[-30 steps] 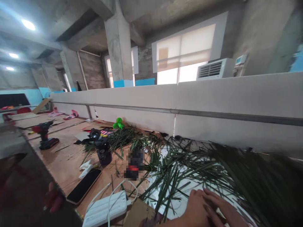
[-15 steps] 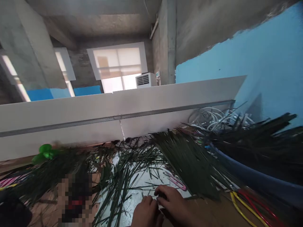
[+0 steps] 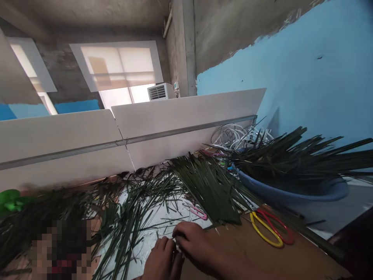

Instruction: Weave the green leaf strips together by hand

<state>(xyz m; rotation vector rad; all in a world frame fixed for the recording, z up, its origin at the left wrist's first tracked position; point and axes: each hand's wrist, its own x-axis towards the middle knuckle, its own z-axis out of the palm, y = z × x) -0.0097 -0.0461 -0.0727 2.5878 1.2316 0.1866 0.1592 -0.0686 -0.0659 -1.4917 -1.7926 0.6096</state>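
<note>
My left hand (image 3: 160,258) and my right hand (image 3: 194,241) are close together at the bottom middle, fingers curled inward and pinched. A small pale bit shows between them, but what they hold is hidden. Just beyond lies a white sheet (image 3: 148,233) strewn with thin dark green leaf strips (image 3: 128,233). A pink-handled cutting tool (image 3: 198,212) rests past my right hand. Beside it is a wide bundle of long green leaf strips (image 3: 212,190). Scissors with one yellow and one red handle (image 3: 271,229) lie to the right.
A blue basin (image 3: 288,197) heaped with long leaves (image 3: 291,159) stands at the right. Coiled white cords (image 3: 233,136) lie behind it. A white partition (image 3: 163,151) closes off the table's back. On the left are a green plastic object (image 3: 11,200) and a blurred-out patch (image 3: 64,252).
My view has swung right, so things appear shifted left, and more of the basin and scissors shows. My hands stay together with their fingers curled.
</note>
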